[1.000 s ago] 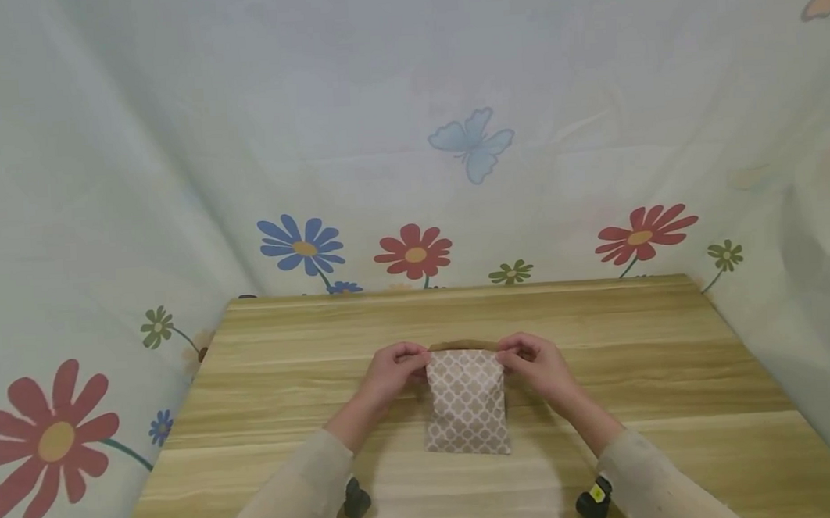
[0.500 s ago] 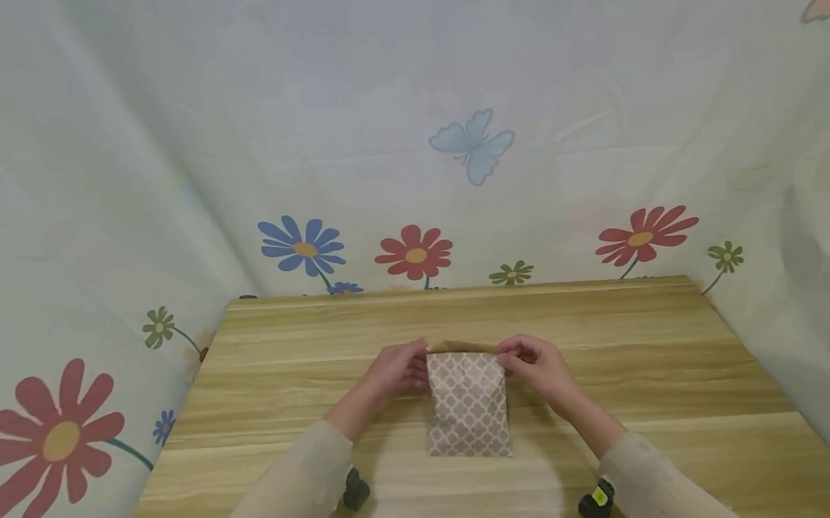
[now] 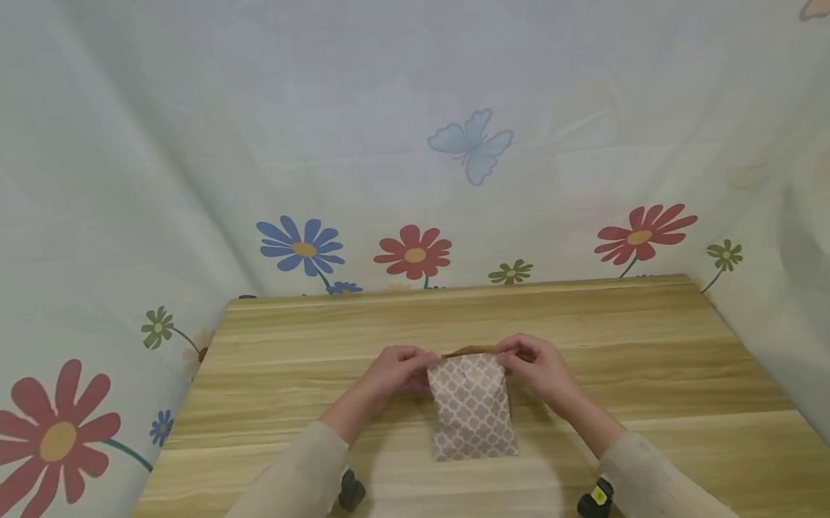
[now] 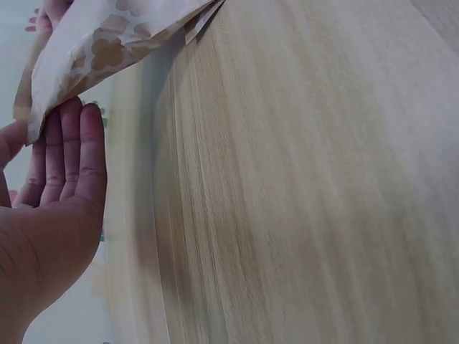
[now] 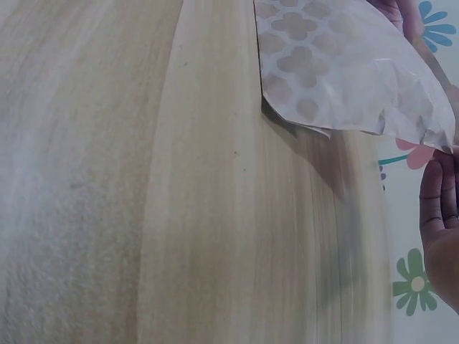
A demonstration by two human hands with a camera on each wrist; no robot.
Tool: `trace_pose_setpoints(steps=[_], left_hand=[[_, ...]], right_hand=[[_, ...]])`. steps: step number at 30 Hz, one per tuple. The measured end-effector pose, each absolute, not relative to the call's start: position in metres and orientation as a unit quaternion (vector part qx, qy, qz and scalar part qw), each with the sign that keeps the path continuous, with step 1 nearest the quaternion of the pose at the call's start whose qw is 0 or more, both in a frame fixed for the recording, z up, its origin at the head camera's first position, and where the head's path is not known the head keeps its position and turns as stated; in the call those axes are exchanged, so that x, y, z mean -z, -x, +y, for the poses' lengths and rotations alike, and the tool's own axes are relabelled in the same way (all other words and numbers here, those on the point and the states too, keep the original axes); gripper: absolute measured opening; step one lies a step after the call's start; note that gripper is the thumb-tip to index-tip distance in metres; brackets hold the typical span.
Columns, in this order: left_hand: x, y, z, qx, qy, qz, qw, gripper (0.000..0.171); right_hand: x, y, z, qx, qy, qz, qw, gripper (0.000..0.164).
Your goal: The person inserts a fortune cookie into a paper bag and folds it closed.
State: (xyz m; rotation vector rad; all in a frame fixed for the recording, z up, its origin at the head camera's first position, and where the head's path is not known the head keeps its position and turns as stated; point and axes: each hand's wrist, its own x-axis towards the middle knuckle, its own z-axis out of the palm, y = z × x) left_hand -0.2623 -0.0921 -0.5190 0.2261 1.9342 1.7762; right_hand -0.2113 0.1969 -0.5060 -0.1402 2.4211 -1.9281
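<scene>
A paper bag (image 3: pixel 470 409) with a tan and white lattice print is held up by its top corners over the table. Its brown inner edge (image 3: pixel 472 350) shows along the top. My left hand (image 3: pixel 395 369) pinches the top left corner between thumb and fingers. At the top right corner, my right hand (image 3: pixel 539 366) pinches the paper the same way. In the left wrist view the bag (image 4: pixel 107 54) slants above the left hand (image 4: pixel 61 193), whose thumb and fingers meet at its corner. The right wrist view shows the bag (image 5: pixel 337 72) bulging slightly, its corner at the right hand (image 5: pixel 441 215).
The wooden table (image 3: pixel 285 336) lies beneath both hands. A pale curtain (image 3: pixel 350 98) printed with flowers and butterflies hangs behind and at the sides. Black devices, the left one (image 3: pixel 352 491) and the right one (image 3: pixel 595 504), sit at the wrists.
My left fingers have loosened from the corner, extended, then pinched it again slightly farther right. The bag has shifted a little right and downward. My right hand has kept its hold.
</scene>
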Motion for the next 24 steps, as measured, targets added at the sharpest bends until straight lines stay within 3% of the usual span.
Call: trace_pose_setpoints(steps=[17,24], left_hand=[[0.5212,0.2631,-0.0942,-0.652,-0.099,0.71,0.248,0.02],[0.5203,0.2621,-0.0914,-0.631,-0.091,0.731,0.244,0.027]], right_hand=[[0.51,0.2114,0.1989,0.619,0.065,0.782,0.025,0.018],[0.51,0.2097,0.1961,0.599,0.074,0.798,0.013,0.015]])
